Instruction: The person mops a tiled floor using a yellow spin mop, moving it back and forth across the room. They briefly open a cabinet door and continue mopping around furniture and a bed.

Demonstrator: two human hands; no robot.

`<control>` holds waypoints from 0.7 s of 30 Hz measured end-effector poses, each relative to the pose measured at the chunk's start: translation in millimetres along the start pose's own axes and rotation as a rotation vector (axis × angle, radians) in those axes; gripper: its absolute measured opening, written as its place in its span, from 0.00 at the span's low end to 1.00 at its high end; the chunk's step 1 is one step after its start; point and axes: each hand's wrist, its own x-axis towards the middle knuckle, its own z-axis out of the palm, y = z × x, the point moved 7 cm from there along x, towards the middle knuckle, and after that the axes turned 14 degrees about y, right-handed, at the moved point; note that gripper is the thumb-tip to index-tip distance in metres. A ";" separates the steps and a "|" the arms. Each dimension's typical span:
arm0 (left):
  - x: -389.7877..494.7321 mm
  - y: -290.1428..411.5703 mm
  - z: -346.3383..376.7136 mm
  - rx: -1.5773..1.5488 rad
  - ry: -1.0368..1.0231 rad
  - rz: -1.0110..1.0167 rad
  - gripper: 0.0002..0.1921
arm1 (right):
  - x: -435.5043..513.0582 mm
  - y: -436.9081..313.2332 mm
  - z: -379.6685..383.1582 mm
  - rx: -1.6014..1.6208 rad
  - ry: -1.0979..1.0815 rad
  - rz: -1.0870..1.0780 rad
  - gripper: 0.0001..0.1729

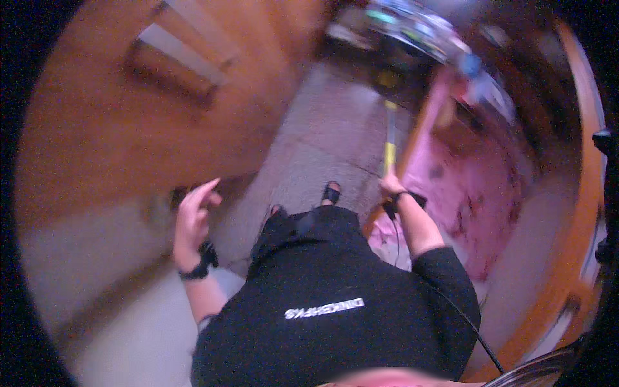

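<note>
My right hand (392,185) grips the yellow end of a long pole (391,126). The pole has a grey shaft and a second yellow part farther along. It points forward over the floor, and its far end blurs into a dark area. My left hand (194,220) is raised at the left with nothing in it, its fingers bent and partly spread. A dark strap circles each wrist. Beside my right forearm lies a pink sheet (464,193) with dark marks, on what looks like a bed with a wooden edge.
Grey floor (319,130) runs ahead of my sandalled feet. A brown wooden panel (159,130) with pale strips fills the left. Blurred, mixed items (416,29) are heaped at the far end. A black cable (464,317) runs from my right side.
</note>
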 end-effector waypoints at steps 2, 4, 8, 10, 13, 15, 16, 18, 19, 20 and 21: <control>-17.1 -15.5 -22.6 0.000 0.069 0.014 0.60 | 0.8 -28.5 0.2 0.155 -0.028 -0.127 0.26; -41.4 -28.3 -35.2 -0.062 0.164 0.059 0.50 | -4.3 -47.3 -8.5 0.302 -0.138 -0.231 0.18; -96.6 -75.1 -76.5 -0.112 0.402 -0.070 0.43 | 0.1 -79.2 -25.4 0.458 -0.417 0.144 0.05; -149.7 -94.3 -116.2 -0.072 0.585 -0.147 0.49 | -22.4 -131.3 -32.7 0.444 -0.513 -0.150 0.06; -258.1 -60.0 -131.9 0.057 1.005 -0.212 0.58 | -59.7 -161.1 -86.7 0.303 -0.424 0.006 0.11; -325.8 -71.5 -151.7 0.100 1.186 -0.398 0.61 | -122.5 -212.6 -105.2 0.337 -0.369 0.030 0.11; -362.5 -78.4 -160.5 0.103 1.286 -0.471 0.62 | -161.2 -245.4 -109.9 0.322 -0.449 0.041 0.12; -442.0 -104.7 -182.3 0.106 1.479 -0.599 0.62 | -258.4 -309.6 -97.5 0.272 -0.615 -0.064 0.14; -485.4 -121.1 -199.2 0.182 1.575 -0.654 0.61 | -304.1 -342.8 -94.6 0.250 -0.621 -0.140 0.15; -535.5 -139.6 -216.0 0.199 1.743 -0.714 0.59 | -345.8 -370.6 -87.4 0.224 -0.619 -0.155 0.16; -589.6 -156.8 -233.1 0.224 1.912 -0.768 0.57 | -388.3 -391.5 -74.6 0.255 -0.730 -0.047 0.17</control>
